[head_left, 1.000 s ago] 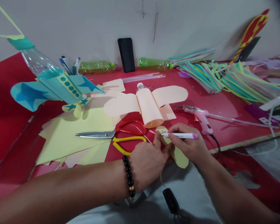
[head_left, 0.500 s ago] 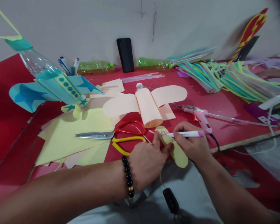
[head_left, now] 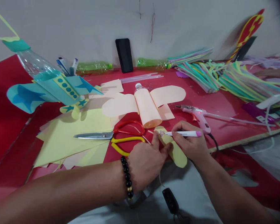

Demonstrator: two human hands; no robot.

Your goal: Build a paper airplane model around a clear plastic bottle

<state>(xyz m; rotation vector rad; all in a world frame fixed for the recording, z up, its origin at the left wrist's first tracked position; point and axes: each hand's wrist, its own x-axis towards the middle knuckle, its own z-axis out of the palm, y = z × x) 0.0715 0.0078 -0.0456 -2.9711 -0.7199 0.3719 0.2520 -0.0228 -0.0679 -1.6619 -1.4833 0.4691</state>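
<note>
My left hand, with a black bead bracelet on its wrist, presses its fingers on a yellow paper cutout at the near edge of the red table. My right hand grips a white marker with a pink cap. The marker's tip rests on the cutout's far end, where a small purple star is drawn. Just beyond lies a bottle wrapped in peach paper with peach wings.
Red-handled scissors and yellow-handled scissors lie left of my hands on yellow paper sheets. A pink glue gun sits to the right. A blue bottle plane, green bottles, a black phone and stacked colored straws stand farther back.
The marker tip made small strokes on the cutout's far end, and a purple star now shows there. Both hands stayed in nearly the same place.
</note>
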